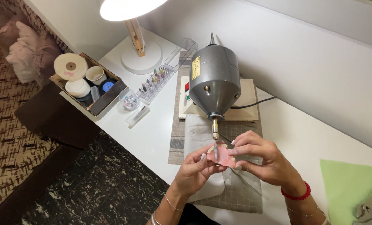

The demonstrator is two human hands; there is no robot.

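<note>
You hold a pink denture (222,157) at the bur (215,151) of the grey bench motor (214,81).

It looks light, rigid and brittle (thin pink plate, small teeth along the edge), so you should pinch it by the rims, clear of the bur. Your left hand (196,168) is closed on the near-left edge just below the motor's spindle, wrist bent upward; your right hand (263,160) grips the right edge, fingers curled over the top, forearm coming in from the right of the motor.

Grey motor (214,79) blocks ahead of the hands (232,164); bare white table (311,137) lies rightward.
</note>
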